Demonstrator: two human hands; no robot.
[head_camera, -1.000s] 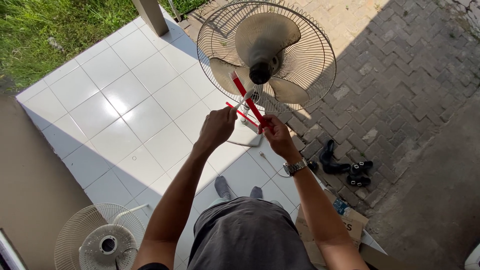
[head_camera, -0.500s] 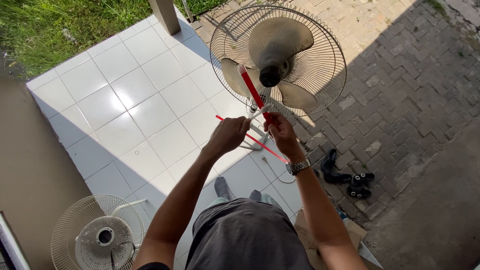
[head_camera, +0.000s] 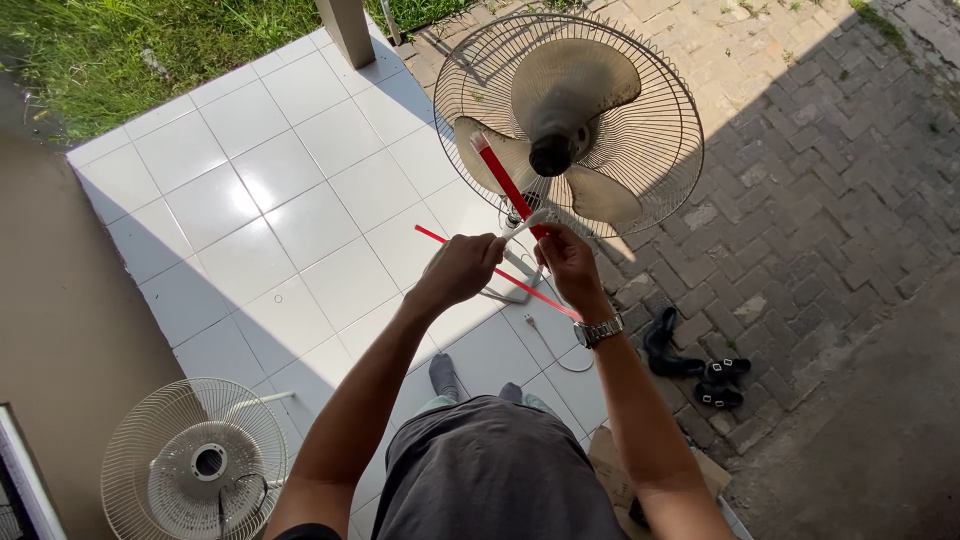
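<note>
A standing fan (head_camera: 570, 125) with a wire rear guard and pale blades faces up at me, its front guard off. My right hand (head_camera: 566, 262) grips a red spray can (head_camera: 505, 182) with a white nozzle, pointed toward the fan's dark hub. My left hand (head_camera: 459, 268) pinches a thin red straw (head_camera: 480, 265) that runs across below the can, next to the nozzle. A watch (head_camera: 598, 330) is on my right wrist.
A detached wire fan guard (head_camera: 195, 465) lies on the white tiled floor (head_camera: 240, 200) at lower left. Black sandals (head_camera: 690, 365) sit on the brick paving at right. A cardboard box (head_camera: 615, 470) is by my right elbow. Grass and a post (head_camera: 347, 30) lie beyond the tiles.
My hands have drawn slightly toward me and apart. The thin red straw, earlier close to the can, is now held out level by my left hand.
</note>
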